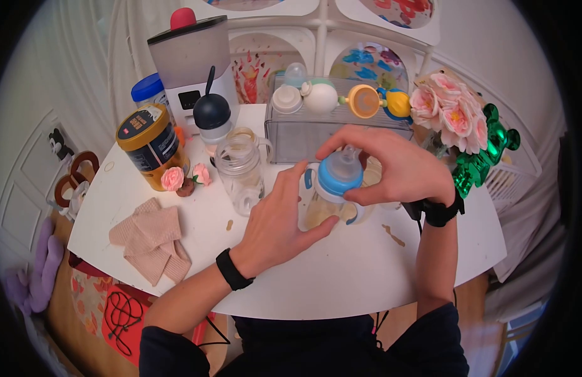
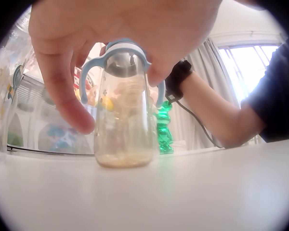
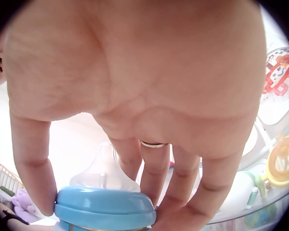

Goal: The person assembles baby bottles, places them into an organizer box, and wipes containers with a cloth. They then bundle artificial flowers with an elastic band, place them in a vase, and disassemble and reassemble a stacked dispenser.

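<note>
A baby bottle with a blue collar, a clear nipple and blue side handles stands upright on the white table. My right hand reaches over it from above, thumb and fingers pinching the collar from opposite sides. Spread around the lower part of the bottle, my left hand has its index finger on one side and thumb on the other. In the left wrist view, a relaxed finger hangs beside one blue handle. A little pale brown liquid shows at the bottom of the bottle.
Left of the bottle stands a clear glass jar. Farther left are a gold tin and a folded beige cloth. Behind sits a grey transparent box topped with bottle parts; pink flowers stand right. Brown spots mark the table.
</note>
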The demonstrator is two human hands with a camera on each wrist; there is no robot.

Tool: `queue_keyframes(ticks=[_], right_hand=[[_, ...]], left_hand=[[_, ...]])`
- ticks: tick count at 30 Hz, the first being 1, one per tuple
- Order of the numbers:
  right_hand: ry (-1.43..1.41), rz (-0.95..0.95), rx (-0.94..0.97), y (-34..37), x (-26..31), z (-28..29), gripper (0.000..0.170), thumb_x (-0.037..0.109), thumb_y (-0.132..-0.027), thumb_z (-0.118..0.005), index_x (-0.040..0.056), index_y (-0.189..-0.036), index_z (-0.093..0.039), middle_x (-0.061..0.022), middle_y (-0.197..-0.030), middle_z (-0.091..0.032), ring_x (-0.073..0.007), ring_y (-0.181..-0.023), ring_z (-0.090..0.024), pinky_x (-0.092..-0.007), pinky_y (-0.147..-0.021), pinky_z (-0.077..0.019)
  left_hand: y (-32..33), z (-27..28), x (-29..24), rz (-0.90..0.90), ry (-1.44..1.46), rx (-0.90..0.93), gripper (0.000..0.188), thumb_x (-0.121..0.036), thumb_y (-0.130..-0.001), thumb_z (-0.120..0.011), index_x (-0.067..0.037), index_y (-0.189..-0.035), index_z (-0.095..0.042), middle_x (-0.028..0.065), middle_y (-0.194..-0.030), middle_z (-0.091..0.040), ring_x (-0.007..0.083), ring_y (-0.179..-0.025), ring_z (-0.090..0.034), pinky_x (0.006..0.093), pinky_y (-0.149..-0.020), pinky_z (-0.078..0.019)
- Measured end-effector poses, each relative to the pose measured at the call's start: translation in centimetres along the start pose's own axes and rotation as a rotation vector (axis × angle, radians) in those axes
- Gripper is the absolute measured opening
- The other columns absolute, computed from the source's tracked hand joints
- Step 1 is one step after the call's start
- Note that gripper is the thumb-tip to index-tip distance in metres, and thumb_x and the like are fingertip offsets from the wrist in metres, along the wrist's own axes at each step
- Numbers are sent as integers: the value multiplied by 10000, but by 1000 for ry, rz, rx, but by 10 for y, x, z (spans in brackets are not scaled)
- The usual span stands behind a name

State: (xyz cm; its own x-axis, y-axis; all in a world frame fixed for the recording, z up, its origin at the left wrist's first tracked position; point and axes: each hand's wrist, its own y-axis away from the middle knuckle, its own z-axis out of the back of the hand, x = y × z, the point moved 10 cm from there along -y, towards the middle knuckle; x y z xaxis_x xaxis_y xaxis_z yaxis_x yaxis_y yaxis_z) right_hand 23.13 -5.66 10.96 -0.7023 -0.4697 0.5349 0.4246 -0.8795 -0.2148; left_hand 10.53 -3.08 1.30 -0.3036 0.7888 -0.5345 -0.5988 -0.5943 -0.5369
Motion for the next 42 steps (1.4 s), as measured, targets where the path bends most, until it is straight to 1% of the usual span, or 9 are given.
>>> queue_keyframes(ticks=[1, 11, 14, 16, 20, 23, 25, 32, 42], right_hand=[[9, -43, 36, 0, -4, -2, 600, 141, -772, -860, 117, -1338, -665, -16, -1242, -699, -171, -1052, -666, -318, -847, -537], [37, -88, 46, 2, -8, -3, 587, 148, -774, -861, 105, -1326, -669, -35, -1233, -710, -185, -1054, -677, -325, -852, -541], [59, -59, 25, 0, -5, -3, 577, 173, -767, -879, 105, -1304, -681, -41, -1207, -716, -193, -1034, -682, -329, -831, -545], [39, 8, -49, -2, 2, 0, 517, 263, -778, -872, 53, -1212, -685, -121, -952, -686, -261, -891, -671, -373, -756, -549], [59, 11, -75, -5, 3, -2, 508, 292, -777, -877, 47, -1181, -691, -124, -901, -682, -264, -866, -673, -374, -738, -547], [99, 35, -118, -5, 3, -1, 500, 303, -775, -878, 47, -1163, -695, -122, -868, -679, -264, -826, -667, -373, -723, -542], [111, 55, -117, -6, 6, -2, 500, 308, -774, -882, 51, -1161, -696, -121, -839, -671, -263, -788, -656, -372, -712, -536], [74, 82, -160, -8, 5, -1, 520, 366, -767, -911, 54, -1128, -708, -110, -812, -664, -220, -753, -657, -339, -679, -518], [174, -214, -246, -6, -6, 7, 638, 567, -788, -884, -18, -965, -701, -116, -650, -649, -226, -592, -657, -356, -573, -487]], left_hand=[[-1, -1, -1, -25, 22, 7, 1063, -415, -833, -922, 17, -1601, -328, 209, -1390, -558, 276, -997, -719, 350, -648, -615], [-2, 0, 0, 58, 13, 27, 1005, -424, -801, -953, -1, -1530, -406, 150, -1218, -567, 222, -883, -678, 354, -683, -562], [-1, 5, 0, 81, -8, -2, 909, -469, -808, -934, 5, -1412, -448, 203, -1212, -585, 327, -868, -721, 419, -714, -585], [1, 7, 5, 125, -4, -40, 875, -464, -786, -951, 2, -1342, -462, 196, -1168, -601, 340, -881, -718, 428, -716, -580], [1, 8, 7, 178, 18, -24, 850, -457, -783, -956, -1, -1313, -473, 174, -1112, -620, 345, -893, -719, 431, -719, -578], [-1, 12, -3, 69, 12, -64, 818, -455, -775, -960, -1, -1285, -509, 151, -1075, -628, 302, -862, -711, 410, -705, -574], [-1, 12, -5, 60, 1, -63, 821, -453, -727, -1002, -47, -1271, -540, 59, -997, -620, 183, -784, -602, 339, -673, -527], [0, 16, -4, 56, 19, -101, 766, -439, -727, -1002, -53, -1241, -585, 44, -953, -622, 167, -745, -594, 324, -660, -516], [3, 26, -15, -63, -30, -230, 700, -395, -734, -1002, -61, -1204, -606, 44, -933, -677, 162, -716, -648, 303, -659, -550]])
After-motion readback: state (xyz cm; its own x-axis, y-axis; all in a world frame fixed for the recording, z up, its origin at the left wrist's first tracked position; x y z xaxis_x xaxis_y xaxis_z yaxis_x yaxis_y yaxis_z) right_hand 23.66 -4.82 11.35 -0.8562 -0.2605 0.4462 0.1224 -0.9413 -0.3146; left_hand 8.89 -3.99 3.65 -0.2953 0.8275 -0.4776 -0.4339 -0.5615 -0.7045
